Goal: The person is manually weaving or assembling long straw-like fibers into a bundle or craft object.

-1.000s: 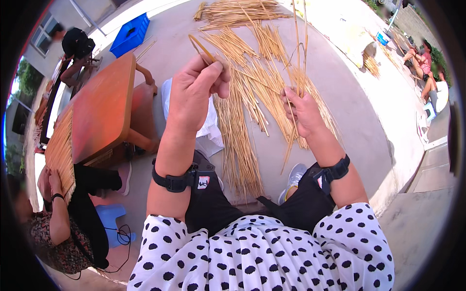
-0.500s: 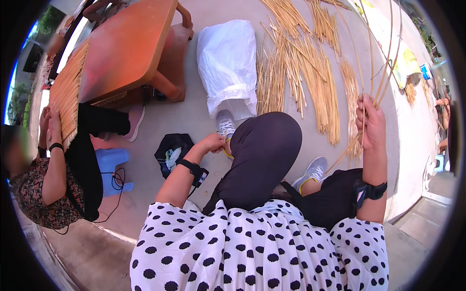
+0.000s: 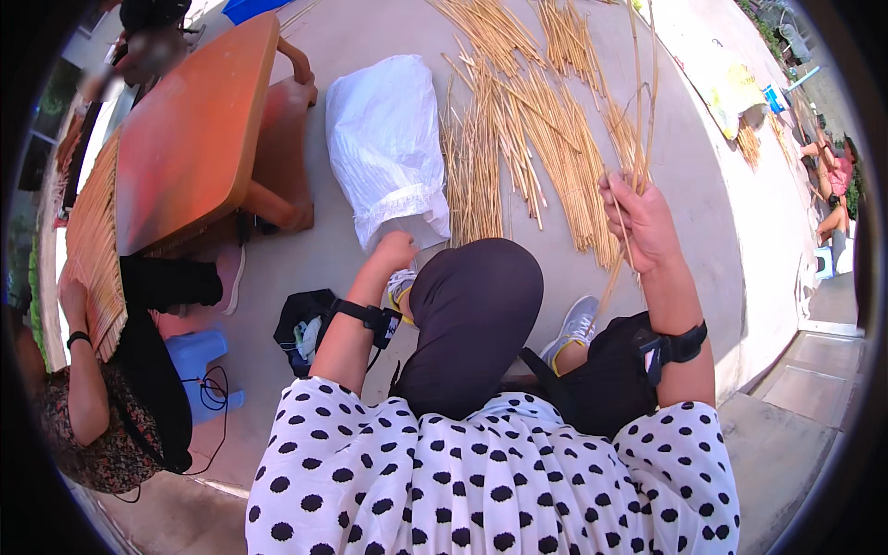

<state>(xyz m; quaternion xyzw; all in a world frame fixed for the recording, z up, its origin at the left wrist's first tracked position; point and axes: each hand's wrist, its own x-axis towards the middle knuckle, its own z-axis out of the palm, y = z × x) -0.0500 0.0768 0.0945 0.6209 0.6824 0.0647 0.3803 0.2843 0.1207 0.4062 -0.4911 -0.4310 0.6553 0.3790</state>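
Note:
My right hand (image 3: pixel 643 222) is raised on the right, its fingers closed around a few long thin straw stalks (image 3: pixel 638 120). Their upper ends stretch far ahead and the lower ends trail toward my shoe. On the left, my left hand (image 3: pixel 396 250) is curled at the mouth of a white woven sack (image 3: pixel 384 125), in front of my shoe. The fingers look closed, but what is between them is hidden. Loose bundles of tan stalks (image 3: pixel 564 166) lie on the ground between the sack and my right hand.
An orange-brown table (image 3: pixel 199 129) stands at the left, where another person works with a straw mat (image 3: pixel 92 250). Beside that person is a blue stool (image 3: pixel 199 356). A black bag (image 3: pixel 303 324) lies near my left forearm. More people sit at the far right.
My left hand has moved forward from beside my ankle to the sack's mouth. The right hand still grips stalks, which are now bunched closer together. The view has shifted to the right.

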